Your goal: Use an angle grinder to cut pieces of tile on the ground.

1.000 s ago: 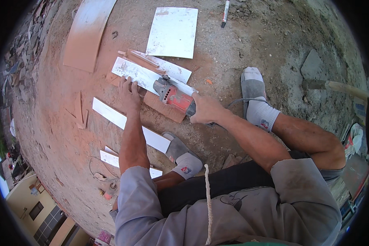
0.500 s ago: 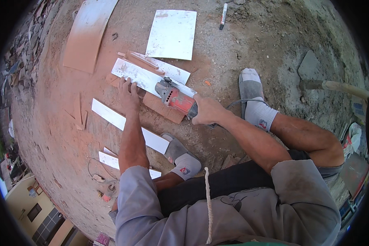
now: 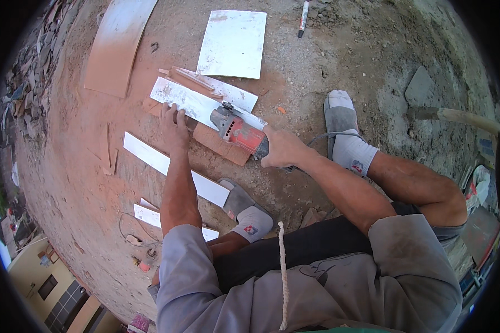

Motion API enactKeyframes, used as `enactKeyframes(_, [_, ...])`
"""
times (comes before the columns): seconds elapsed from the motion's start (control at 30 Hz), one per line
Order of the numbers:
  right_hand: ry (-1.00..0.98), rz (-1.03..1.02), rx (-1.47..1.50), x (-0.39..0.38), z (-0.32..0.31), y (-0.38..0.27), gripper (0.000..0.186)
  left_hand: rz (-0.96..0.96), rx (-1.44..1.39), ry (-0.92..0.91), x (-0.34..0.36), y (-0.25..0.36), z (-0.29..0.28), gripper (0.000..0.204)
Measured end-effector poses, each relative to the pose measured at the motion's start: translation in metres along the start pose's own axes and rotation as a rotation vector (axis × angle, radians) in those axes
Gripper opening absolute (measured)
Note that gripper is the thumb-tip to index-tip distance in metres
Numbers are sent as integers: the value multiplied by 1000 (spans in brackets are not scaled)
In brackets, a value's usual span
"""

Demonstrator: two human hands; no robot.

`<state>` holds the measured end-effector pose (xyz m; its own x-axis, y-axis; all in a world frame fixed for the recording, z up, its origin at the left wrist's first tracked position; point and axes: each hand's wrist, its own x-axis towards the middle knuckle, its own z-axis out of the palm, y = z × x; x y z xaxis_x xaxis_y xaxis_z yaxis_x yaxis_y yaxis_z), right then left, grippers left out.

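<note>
A red and grey angle grinder [image 3: 243,135] lies across a white tile strip [image 3: 181,98], its head over the strip's surface. My right hand [image 3: 285,146] is closed round the grinder's rear end. Bent over the strip's near edge, the fingers of my left hand [image 3: 175,123] grip it toward its left end; the thumb is hard to make out. The strip rests over a reddish-brown block [image 3: 222,145]. Behind it lie another white tile piece [image 3: 236,95] and thin brown offcuts [image 3: 191,82]. The grinder's disc edge cannot be made out clearly.
Beyond lie a square white tile [image 3: 232,44], a larger dusty tile [image 3: 119,50] and a marker [image 3: 303,20]. Nearer are a long white strip [image 3: 205,189] and brown shards [image 3: 110,155]. A cable passes my right foot [image 3: 341,119]. At right lies a wooden-handled tool [image 3: 455,117].
The view has shifted very slightly. Both hands keep their hold, and the grinder stays at about the same place on the strip.
</note>
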<state>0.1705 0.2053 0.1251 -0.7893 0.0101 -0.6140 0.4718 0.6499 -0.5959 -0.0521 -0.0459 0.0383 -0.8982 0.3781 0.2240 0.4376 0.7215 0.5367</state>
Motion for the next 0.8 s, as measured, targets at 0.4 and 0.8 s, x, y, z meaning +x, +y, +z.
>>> enactKeyframes(0.4, [10, 4, -2, -7, 2, 9, 75, -4, 0, 7, 1, 6, -1, 36])
enactKeyframes(0.8, [45, -28, 5, -14, 5, 14, 73, 21, 37, -9, 3, 4, -3, 37])
